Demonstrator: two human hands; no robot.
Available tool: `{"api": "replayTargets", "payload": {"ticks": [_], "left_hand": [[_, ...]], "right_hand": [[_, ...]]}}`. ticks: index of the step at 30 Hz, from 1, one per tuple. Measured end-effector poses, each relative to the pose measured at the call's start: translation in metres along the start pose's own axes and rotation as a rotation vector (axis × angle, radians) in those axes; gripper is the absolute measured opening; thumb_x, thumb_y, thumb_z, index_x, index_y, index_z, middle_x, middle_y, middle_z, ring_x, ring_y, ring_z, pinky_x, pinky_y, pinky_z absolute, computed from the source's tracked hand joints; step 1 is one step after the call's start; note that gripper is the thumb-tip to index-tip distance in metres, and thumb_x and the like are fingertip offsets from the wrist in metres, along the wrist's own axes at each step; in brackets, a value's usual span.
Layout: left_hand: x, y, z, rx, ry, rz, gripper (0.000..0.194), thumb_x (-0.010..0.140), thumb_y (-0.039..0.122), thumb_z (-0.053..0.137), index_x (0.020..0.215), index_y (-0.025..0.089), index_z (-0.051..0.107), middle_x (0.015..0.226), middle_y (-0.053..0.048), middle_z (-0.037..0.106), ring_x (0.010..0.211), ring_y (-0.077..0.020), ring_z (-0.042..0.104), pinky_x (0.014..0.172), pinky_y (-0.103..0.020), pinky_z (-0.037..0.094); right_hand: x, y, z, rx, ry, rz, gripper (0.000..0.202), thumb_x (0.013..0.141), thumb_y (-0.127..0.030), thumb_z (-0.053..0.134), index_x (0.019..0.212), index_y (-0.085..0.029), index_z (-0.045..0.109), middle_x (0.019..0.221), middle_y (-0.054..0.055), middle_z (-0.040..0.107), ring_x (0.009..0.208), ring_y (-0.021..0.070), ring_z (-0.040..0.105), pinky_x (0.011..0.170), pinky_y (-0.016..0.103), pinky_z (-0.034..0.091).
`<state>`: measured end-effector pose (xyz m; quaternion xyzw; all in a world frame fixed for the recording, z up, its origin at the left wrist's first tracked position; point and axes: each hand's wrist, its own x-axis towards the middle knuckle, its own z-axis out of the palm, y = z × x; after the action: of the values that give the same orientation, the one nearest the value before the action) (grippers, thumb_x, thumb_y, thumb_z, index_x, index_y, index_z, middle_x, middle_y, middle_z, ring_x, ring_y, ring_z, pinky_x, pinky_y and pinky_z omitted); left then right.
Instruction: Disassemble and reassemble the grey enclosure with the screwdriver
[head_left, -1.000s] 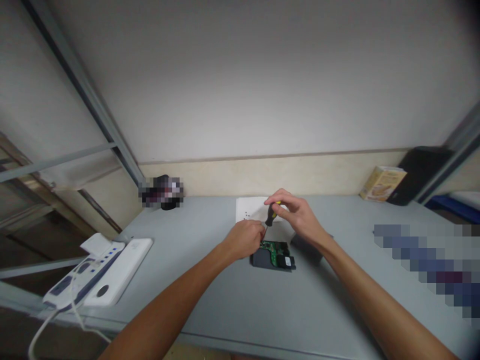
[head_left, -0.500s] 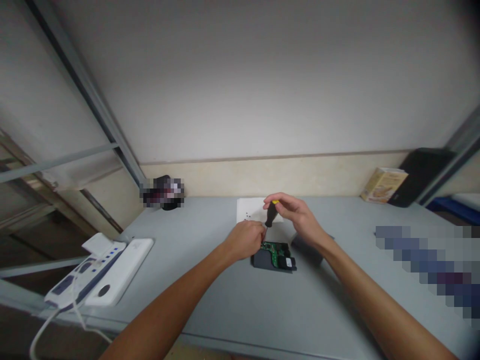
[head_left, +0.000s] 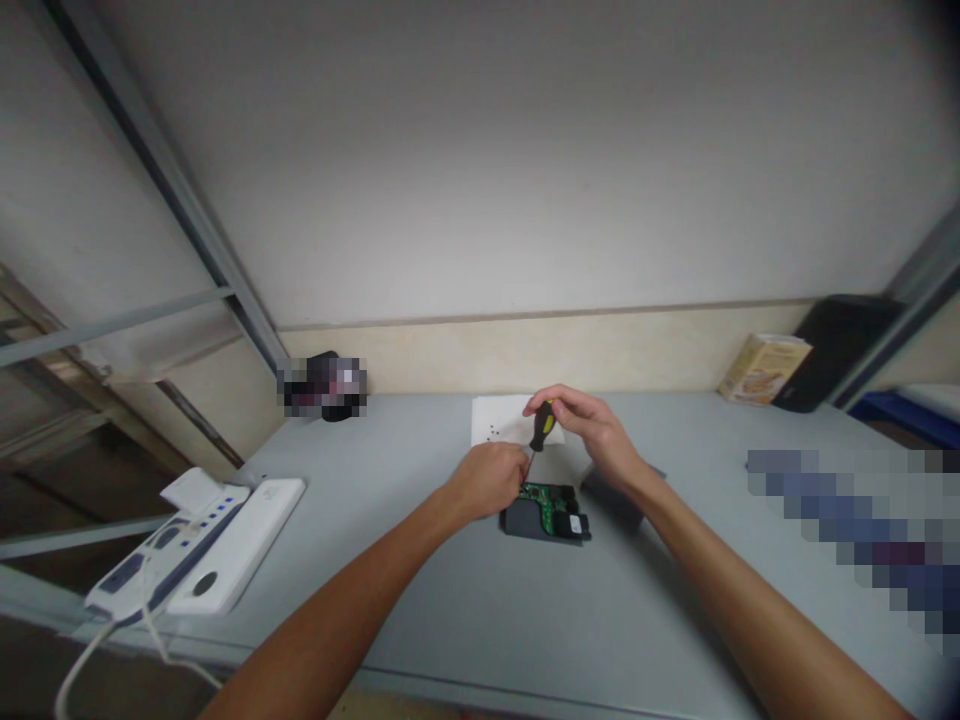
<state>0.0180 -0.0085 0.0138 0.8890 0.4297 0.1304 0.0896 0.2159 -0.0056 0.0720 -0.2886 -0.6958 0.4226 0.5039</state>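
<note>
My right hand [head_left: 589, 420] grips a screwdriver [head_left: 544, 425] with a black and yellow handle, fingers at its top. The shaft slants down to the upper left corner of a device [head_left: 525, 520] with a dark grey casing and an exposed green circuit board [head_left: 551, 505], which lies flat on the table. My left hand [head_left: 491, 475] is closed beside the shaft, its fingertips at that same corner. What those fingers pinch is hidden. Behind the hands lies a white sheet of paper [head_left: 506, 412] with several small dark screws [head_left: 493, 431] on it.
A dark grey flat piece [head_left: 615, 495] lies under my right wrist. On the left of the grey table [head_left: 420, 600] are a white power strip [head_left: 169, 545] with cables and a white slab [head_left: 240, 550]. A yellow box [head_left: 763, 370] and a black case [head_left: 840, 350] stand back right.
The screwdriver has turned in my right hand, so more yellow shows on its handle. My left hand and the device stay in place; the view shifts very slightly.
</note>
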Motion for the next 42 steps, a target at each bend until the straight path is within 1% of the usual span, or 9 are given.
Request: {"api": "replayTargets", "payload": {"ticks": [4,9,12,15,21,28,33,38,42], "left_hand": [[0.000,0.000,0.001,-0.004,0.010,0.008,0.029,0.086,0.007,0.047,0.082,0.020,0.072,0.090,-0.005,0.076,0.087,-0.0219,0.070,0.084,-0.030,0.052],[0.000,0.000,0.000,-0.013,0.002,0.004,0.030,0.086,0.007,0.046,0.082,0.020,0.072,0.090,-0.005,0.076,0.087,-0.0213,0.070,0.084,-0.030,0.052],[0.000,0.001,0.000,-0.010,0.008,0.008,0.030,0.086,0.007,0.046,0.082,0.020,0.072,0.090,-0.004,0.076,0.086,-0.0214,0.070,0.084,-0.030,0.052],[0.000,0.002,-0.001,-0.003,0.005,0.011,0.029,0.086,0.007,0.047,0.082,0.020,0.072,0.090,-0.005,0.076,0.087,-0.0216,0.070,0.084,-0.030,0.052],[0.000,0.001,-0.003,0.009,-0.013,-0.002,0.028,0.086,0.007,0.047,0.081,0.020,0.072,0.090,-0.005,0.076,0.087,-0.0215,0.071,0.084,-0.030,0.052],[-0.001,0.002,-0.004,0.023,0.004,0.016,0.027,0.086,0.008,0.046,0.079,0.020,0.070,0.088,-0.005,0.076,0.085,-0.0225,0.071,0.081,-0.031,0.052],[-0.001,0.003,-0.004,0.022,-0.005,-0.003,0.027,0.087,0.008,0.047,0.082,0.020,0.070,0.091,-0.006,0.077,0.087,-0.0225,0.071,0.081,-0.031,0.052],[0.000,0.001,-0.002,0.029,0.001,0.011,0.026,0.088,0.008,0.047,0.081,0.020,0.070,0.091,-0.006,0.076,0.087,-0.0223,0.071,0.082,-0.031,0.052],[0.000,-0.001,-0.001,0.064,0.007,0.043,0.025,0.090,0.010,0.048,0.081,0.020,0.069,0.090,-0.006,0.076,0.088,-0.0230,0.071,0.081,-0.032,0.052]], "right_hand": [[0.000,-0.002,0.001,-0.089,0.038,-0.070,0.025,0.092,-0.048,0.069,0.086,-0.024,0.074,0.096,0.005,0.065,0.091,0.0216,0.062,0.085,0.037,0.050],[0.000,-0.002,-0.001,-0.006,-0.007,0.015,0.024,0.094,-0.045,0.066,0.105,-0.025,0.075,0.100,0.006,0.072,0.095,0.0237,0.064,0.086,0.039,0.049],[0.000,-0.002,0.001,-0.002,-0.015,-0.021,0.026,0.097,-0.046,0.061,0.097,-0.025,0.074,0.107,0.007,0.071,0.104,0.0248,0.064,0.092,0.039,0.048],[0.000,-0.003,0.003,-0.079,0.020,-0.066,0.024,0.093,-0.046,0.068,0.086,-0.024,0.073,0.097,0.005,0.065,0.095,0.0223,0.063,0.089,0.038,0.048],[0.000,0.000,0.001,0.004,-0.006,0.023,0.022,0.096,-0.039,0.062,0.108,-0.024,0.073,0.101,0.006,0.070,0.095,0.0229,0.062,0.086,0.037,0.047],[-0.002,0.005,0.008,-0.054,0.088,-0.082,0.024,0.093,-0.045,0.067,0.085,-0.023,0.069,0.095,0.004,0.061,0.092,0.0220,0.059,0.083,0.035,0.048],[-0.001,0.003,0.007,0.012,0.058,-0.018,0.021,0.096,-0.041,0.064,0.108,-0.025,0.072,0.098,0.005,0.069,0.092,0.0221,0.063,0.082,0.035,0.049],[-0.001,0.004,0.009,0.022,0.043,-0.042,0.022,0.099,-0.041,0.058,0.099,-0.024,0.072,0.109,0.006,0.070,0.103,0.0242,0.062,0.089,0.036,0.048],[-0.002,0.007,0.011,-0.047,0.086,-0.046,0.018,0.092,-0.042,0.070,0.097,-0.024,0.071,0.099,0.005,0.067,0.092,0.0220,0.062,0.085,0.035,0.049]]}}
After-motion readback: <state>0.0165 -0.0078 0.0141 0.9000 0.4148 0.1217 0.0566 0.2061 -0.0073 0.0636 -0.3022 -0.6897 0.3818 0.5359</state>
